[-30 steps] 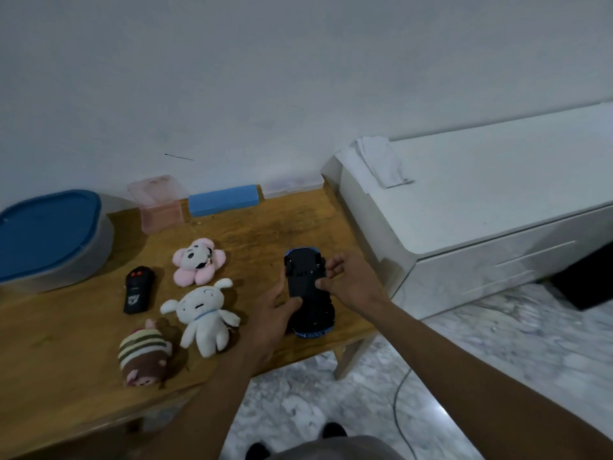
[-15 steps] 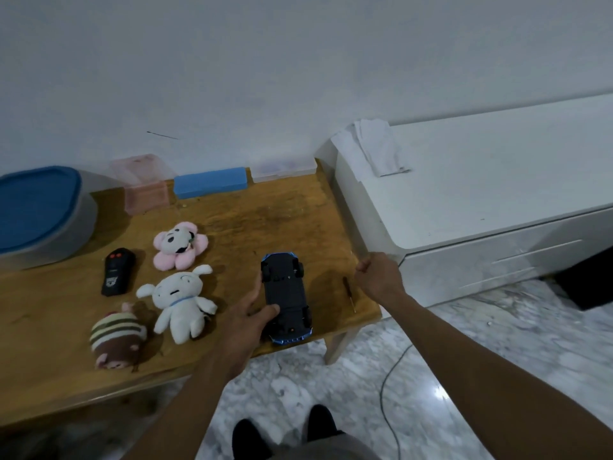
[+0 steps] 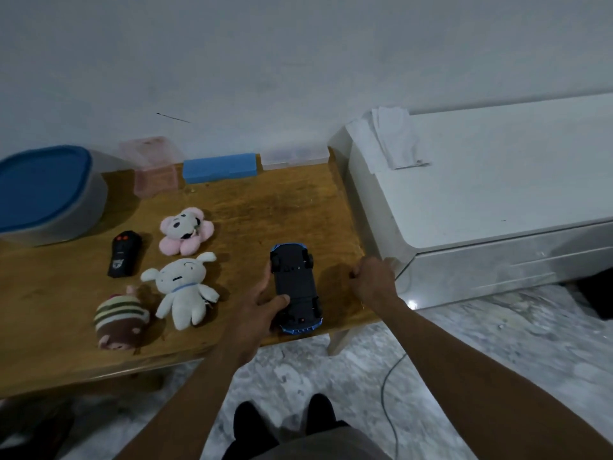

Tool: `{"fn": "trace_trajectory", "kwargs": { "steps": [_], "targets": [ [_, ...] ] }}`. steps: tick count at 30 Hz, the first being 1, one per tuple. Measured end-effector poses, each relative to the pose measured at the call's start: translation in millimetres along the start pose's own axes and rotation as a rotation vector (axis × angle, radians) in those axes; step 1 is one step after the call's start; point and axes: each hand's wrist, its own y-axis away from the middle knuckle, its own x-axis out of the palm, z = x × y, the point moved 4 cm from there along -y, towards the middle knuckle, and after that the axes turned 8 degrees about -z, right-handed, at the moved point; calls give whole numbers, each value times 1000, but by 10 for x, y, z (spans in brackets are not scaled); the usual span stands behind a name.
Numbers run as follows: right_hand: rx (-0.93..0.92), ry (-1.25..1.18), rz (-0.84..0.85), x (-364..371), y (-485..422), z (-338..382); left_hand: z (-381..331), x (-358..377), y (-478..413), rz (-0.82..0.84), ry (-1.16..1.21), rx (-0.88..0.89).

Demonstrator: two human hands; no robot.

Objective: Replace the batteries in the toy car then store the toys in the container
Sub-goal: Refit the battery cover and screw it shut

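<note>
The toy car (image 3: pixel 295 287), black with blue trim, lies upside down near the front edge of the wooden table (image 3: pixel 265 200). My left hand (image 3: pixel 255 310) grips its left side, thumb on the underside. To the right of the car, my right hand (image 3: pixel 373 282) rests on the table with its fingers curled over the spot where a small screwdriver lay; only a dark tip shows at the fingertips. Further left lie a black remote (image 3: pixel 123 254), a pink flower plush (image 3: pixel 185 232), a white plush (image 3: pixel 184 287) and a striped brown plush (image 3: pixel 121 322). The grey container with a blue lid (image 3: pixel 43 194) stands at the far left, lid on.
A pink box (image 3: pixel 154 171), a blue block (image 3: pixel 219 167) and a clear flat box (image 3: pixel 295 157) line the wall. A white cabinet (image 3: pixel 497 194) with a folded cloth (image 3: pixel 398 141) abuts the table's right end. A cable (image 3: pixel 388 386) trails on the marble floor.
My right hand left the car, moved right and came down over the screwdriver on the table. The left hand kept hold of the upturned car.
</note>
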Motion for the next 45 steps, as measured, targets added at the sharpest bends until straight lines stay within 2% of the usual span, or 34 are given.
{"fn": "trace_trajectory", "kwargs": {
  "steps": [6, 9, 15, 21, 29, 45],
  "targets": [
    [32, -124, 21, -105, -5, 97, -82, 38, -68, 12, 11, -27],
    [20, -278, -24, -272, -42, 329, -163, 30, -107, 15, 4, -23],
    [-174, -659, -58, -679, -9, 838, -462, -13, -115, 58, -23, 56],
    [-354, -859, -174, -899, 177, 1218, -743, -43, -92, 74, -62, 153],
    [-461, -916, -292, -961, 277, 1416, -904, -125, -89, 64, -49, 203],
    [-512, -899, -287, -915, 293, 1573, -962, -208, -100, 63, -31, 216]
  ]
}}
